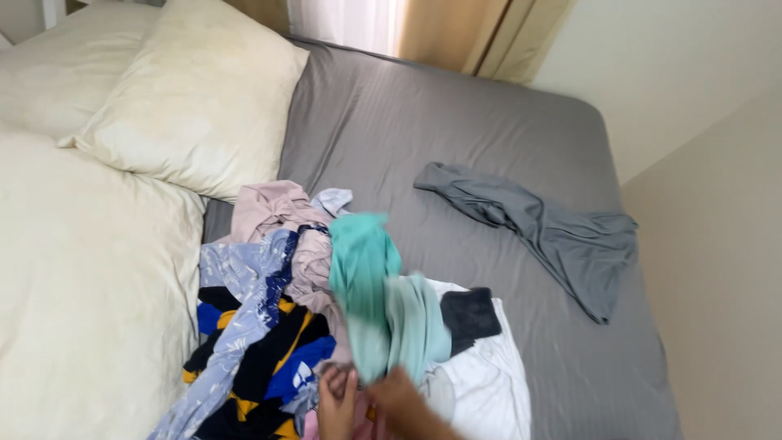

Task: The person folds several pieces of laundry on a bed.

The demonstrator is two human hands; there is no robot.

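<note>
Grey-sheeted bed (pixel 456 138), clothes pile at its near edge: left hand (pixel 336 403) and right hand (pixel 397 395) pinch the teal garment's (pixel 376 285) lower hem, cloth light, limp, best gripped at the edges.

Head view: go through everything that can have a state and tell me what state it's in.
Teal garment: lifted off the pile, blurred, held by both hands.
Left hand: gripping its lower edge.
Right hand: gripping beside it.
Clothes pile: jumbled, unfolded.
Grey garment: spread out, apart from pile.
Pillows: lying overlapped.
</note>
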